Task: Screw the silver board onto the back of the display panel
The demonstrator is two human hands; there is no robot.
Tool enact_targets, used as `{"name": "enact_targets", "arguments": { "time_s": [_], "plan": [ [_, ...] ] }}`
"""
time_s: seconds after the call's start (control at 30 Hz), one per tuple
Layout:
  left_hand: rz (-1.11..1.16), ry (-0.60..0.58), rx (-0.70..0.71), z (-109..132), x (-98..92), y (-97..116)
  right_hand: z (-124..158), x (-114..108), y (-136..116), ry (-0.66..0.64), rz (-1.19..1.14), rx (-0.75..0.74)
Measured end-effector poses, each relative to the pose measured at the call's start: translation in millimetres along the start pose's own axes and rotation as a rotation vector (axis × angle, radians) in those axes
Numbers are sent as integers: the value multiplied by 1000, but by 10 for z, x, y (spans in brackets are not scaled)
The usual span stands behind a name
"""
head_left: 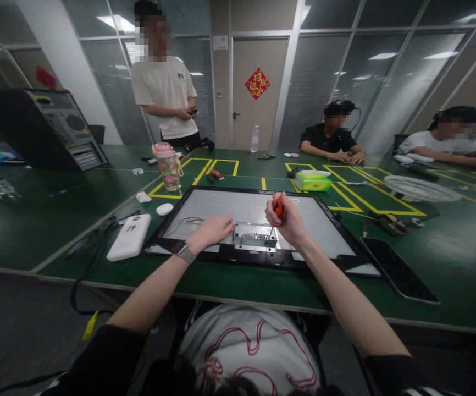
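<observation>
One white power bank (129, 237) lies left of the panel (225, 202). My left hand (212, 232) is at the left end of the panel's metal bracket (249, 240); whether it grips, I can't tell. My right hand (289, 221) clasps an orange screwdriver (278, 207), pointing down at the bracket's right end.

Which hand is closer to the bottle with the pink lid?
Left. The left hand is in front and right of the bottle; the right hand, holding a screwdriver, is farther right.
</observation>
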State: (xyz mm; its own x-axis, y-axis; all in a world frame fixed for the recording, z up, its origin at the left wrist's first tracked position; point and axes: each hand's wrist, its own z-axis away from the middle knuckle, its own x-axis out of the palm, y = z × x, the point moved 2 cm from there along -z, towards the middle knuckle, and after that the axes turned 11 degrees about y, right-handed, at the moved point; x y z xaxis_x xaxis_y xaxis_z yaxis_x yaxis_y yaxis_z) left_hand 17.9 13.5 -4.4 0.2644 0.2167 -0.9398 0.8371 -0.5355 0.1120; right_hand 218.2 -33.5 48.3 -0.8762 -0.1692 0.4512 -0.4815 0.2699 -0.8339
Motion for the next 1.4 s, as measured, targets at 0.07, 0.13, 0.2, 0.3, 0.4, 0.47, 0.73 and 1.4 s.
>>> {"name": "enact_targets", "arguments": {
  "time_s": [0.07,0.13,0.2,0.3,0.4,0.47,0.73,1.4],
  "plan": [
    [-5,-3,-3,-4,8,-2,-6,1,1,2,7,13],
    [-9,-3,-6,-7,13,-3,-15,-2,7,5,3,29],
    [-10,-2,-5,-8,14,-5,-23,-6,14,6,-10,45],
    [-9,1,3,-5,16,-9,-23,-6,15,-1,-37,44],
    [-11,7,8,-2,16,-11,-11,-1,7,-13,-57,13],
    [-13,4,8,-2,16,-10,-4,-1,5,-17,-62,-4],
    [-11,7,11,-2,22,-13,-38,-36,22,20,-51,34],
    [-16,13,16,-6,29,-15,-52,-81,14,85,24,-64]
  ]
}}
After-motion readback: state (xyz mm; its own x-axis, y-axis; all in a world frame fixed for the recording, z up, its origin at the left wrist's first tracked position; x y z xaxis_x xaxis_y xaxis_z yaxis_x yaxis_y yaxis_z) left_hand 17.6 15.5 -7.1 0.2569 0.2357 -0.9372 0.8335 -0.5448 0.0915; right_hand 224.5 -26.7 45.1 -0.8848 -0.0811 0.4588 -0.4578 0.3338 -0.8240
